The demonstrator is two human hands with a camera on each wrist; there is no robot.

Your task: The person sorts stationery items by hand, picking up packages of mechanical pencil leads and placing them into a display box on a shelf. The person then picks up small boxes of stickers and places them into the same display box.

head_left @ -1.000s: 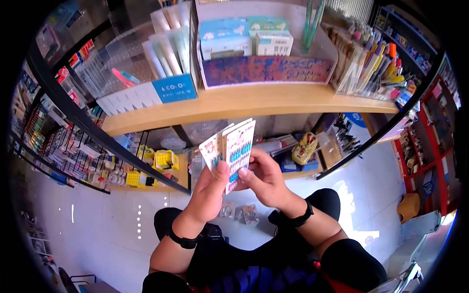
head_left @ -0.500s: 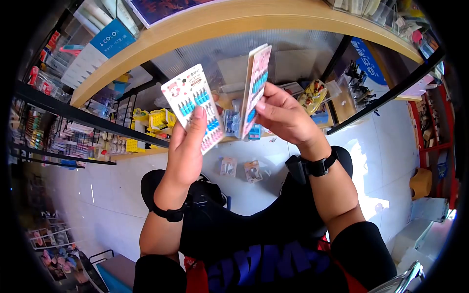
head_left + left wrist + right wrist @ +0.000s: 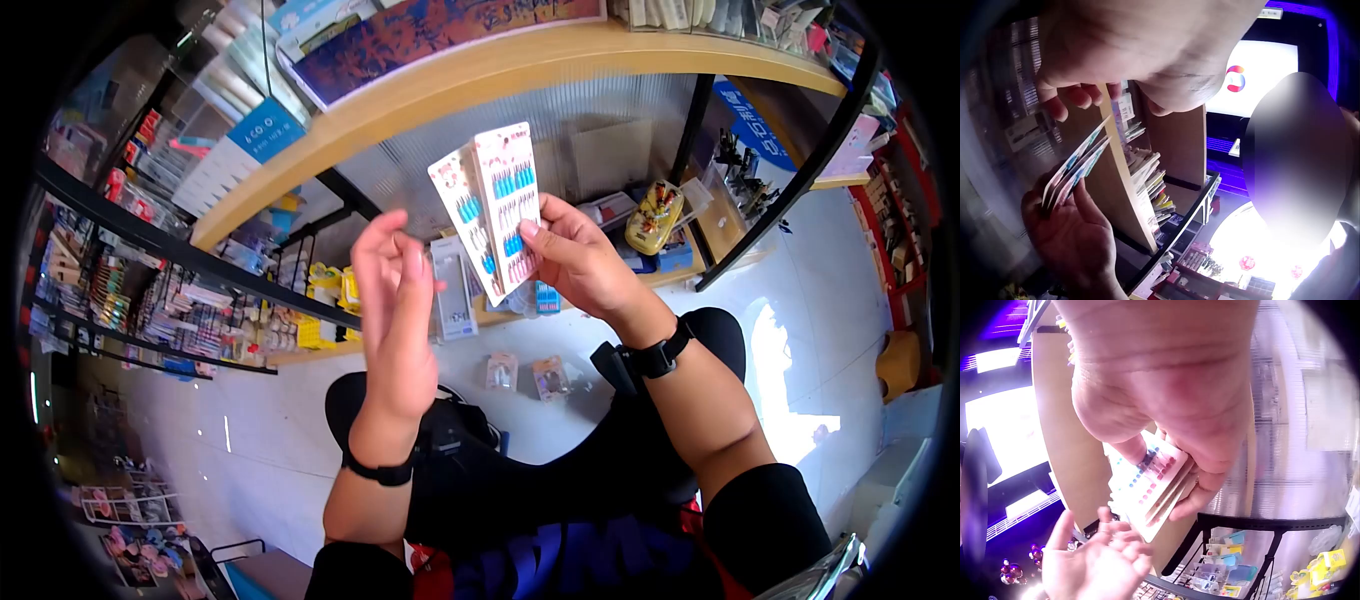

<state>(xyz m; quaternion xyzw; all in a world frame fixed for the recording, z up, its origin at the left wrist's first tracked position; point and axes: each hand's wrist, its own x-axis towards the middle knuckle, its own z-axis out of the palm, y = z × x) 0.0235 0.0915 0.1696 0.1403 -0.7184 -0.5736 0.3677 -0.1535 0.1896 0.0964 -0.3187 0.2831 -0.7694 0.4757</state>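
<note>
The right hand (image 3: 585,262) pinches a fanned stack of white cards with blue and pink rows (image 3: 514,205) by its lower side edge, thumb on the front. The left hand (image 3: 400,325), fingers loose and apart, holds nothing just beside it. The stack should be light, stiff and perhaps slippery card against card; side edges suit gripping. What the rows are is hard to tell. Beyond runs a pale wooden shelf (image 3: 430,100).

Blue panel (image 3: 265,129): "6 CO…"; rest blurred
</note>
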